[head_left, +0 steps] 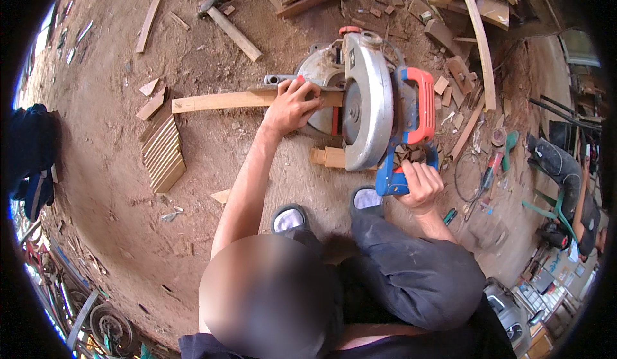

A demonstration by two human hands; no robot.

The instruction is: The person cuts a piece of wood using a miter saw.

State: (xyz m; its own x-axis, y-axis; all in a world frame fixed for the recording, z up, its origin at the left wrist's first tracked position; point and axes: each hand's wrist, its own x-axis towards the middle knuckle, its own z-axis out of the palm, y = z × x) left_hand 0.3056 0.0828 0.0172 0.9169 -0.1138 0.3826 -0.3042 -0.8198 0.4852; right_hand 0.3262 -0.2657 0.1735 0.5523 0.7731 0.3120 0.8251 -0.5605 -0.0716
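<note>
A miter saw (371, 89) with a grey blade guard, a red-and-blue motor housing and a blue handle (389, 179) stands on the ground before me. My right hand (420, 185) is closed around that handle. A long wooden strip (218, 101) lies across the saw's base and reaches out to the left. Fingers of my left hand (294, 107) are curled over the strip, pressing it at the metal fence (273, 80), left of the blade. The blade guard covers much of the blade, and the strip's right end passes out of sight behind it.
Cut wood pieces form a stack (164, 157) at the left. A hammer (231, 28) lies beyond the saw. Offcuts (459, 73) and a corded red-and-green power tool (498, 163) are at the right. Short blocks (331, 158) sit near my feet. Another person (562, 166) is at the far right.
</note>
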